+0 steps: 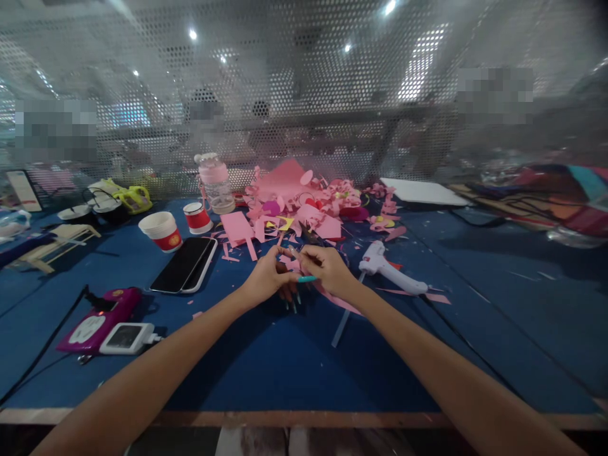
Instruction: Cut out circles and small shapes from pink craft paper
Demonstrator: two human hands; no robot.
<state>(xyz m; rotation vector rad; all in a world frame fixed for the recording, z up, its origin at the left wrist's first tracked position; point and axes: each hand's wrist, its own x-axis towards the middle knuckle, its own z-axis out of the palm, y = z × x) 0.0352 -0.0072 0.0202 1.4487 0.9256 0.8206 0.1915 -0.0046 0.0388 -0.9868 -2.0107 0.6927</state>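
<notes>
Over the front middle of the blue table (266, 361), my left hand (270, 273) and my right hand (329, 268) meet, fingertips pinched close together. A small piece of pink paper (289, 263) shows between them, partly hidden by the fingers. A long pink strip (339, 301) runs out below my right hand; whether it joins the small piece, I cannot tell. Just beyond the hands lie dark-handled scissors (310, 234), partly covered by scraps. To the right of my right hand rests a white glue gun (392, 269), a clear glue stick (346, 316) reaching toward me.
Behind the hands spreads a heap of pink paper (285, 180). On the left are a phone (183, 265), paper cups (159, 229), a pink-topped bottle (216, 183) and a purple power bank (97, 323). A black cord (468, 345) crosses the right side. Perforated metal (304, 82) stands behind.
</notes>
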